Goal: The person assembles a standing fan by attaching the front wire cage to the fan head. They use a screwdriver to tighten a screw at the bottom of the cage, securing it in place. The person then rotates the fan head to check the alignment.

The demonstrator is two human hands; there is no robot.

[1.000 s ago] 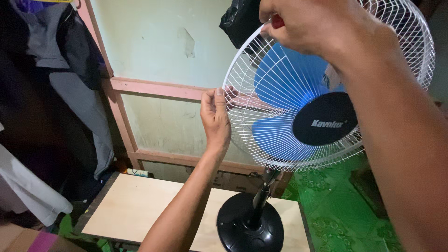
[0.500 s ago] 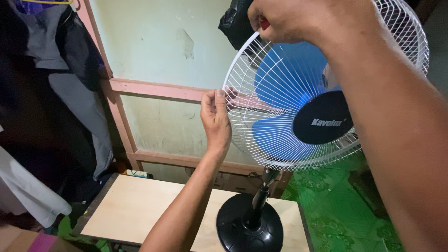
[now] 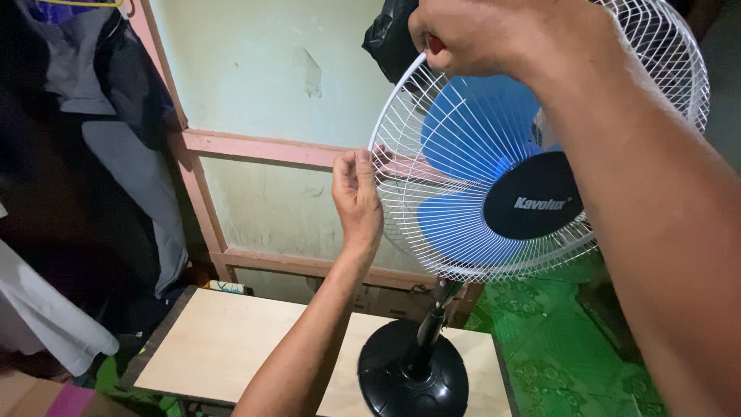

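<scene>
Gripping white fan guard (image 3: 463,154): left hand (image 3: 356,197) side rim, right hand (image 3: 494,35) top.

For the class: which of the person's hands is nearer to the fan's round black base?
Left. The left hand pinches the left rim of the white fan guard, above the round black base. The right hand grips the guard's top edge, farther up.
</scene>
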